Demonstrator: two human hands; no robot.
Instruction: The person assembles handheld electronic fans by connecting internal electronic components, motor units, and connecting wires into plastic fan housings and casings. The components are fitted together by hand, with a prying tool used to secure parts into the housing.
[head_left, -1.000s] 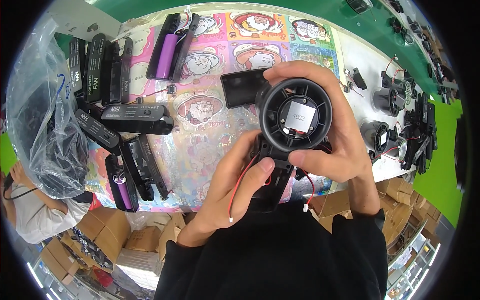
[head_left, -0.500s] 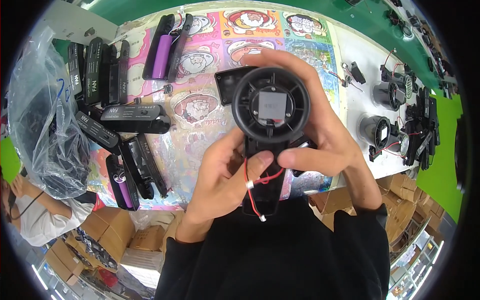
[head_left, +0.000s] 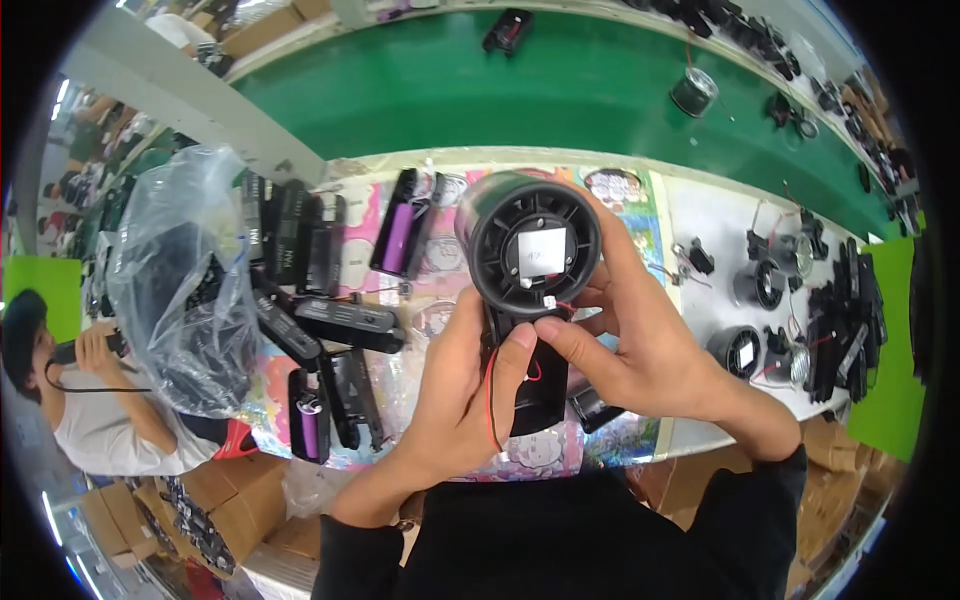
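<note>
Both hands hold a black handheld fan (head_left: 532,262), its round, ribbed end with a white square label facing me. My left hand (head_left: 455,390) is closed around the left of its black handle (head_left: 541,400), the thumb laid on the front just below the round head. My right hand (head_left: 655,365) grips from the right, thumb tip at the joint between head and handle, some fingers hidden behind. A thin red and black wire (head_left: 489,400) hangs past my left thumb. A small white plug (head_left: 550,301) sits by the head's lower rim, above my right thumb.
Black handle shells (head_left: 345,322), some holding a purple battery cell (head_left: 398,238), lie left beside a clear plastic bag (head_left: 185,290). Fan motor units (head_left: 740,350) and stacked black parts (head_left: 840,320) are right. Beyond runs a green belt (head_left: 420,105). Another person (head_left: 120,410) sits far left.
The view has tilted up, showing more green belt. My right fingers have come down from the fan head's top. The small white plug now shows near the right thumb.
</note>
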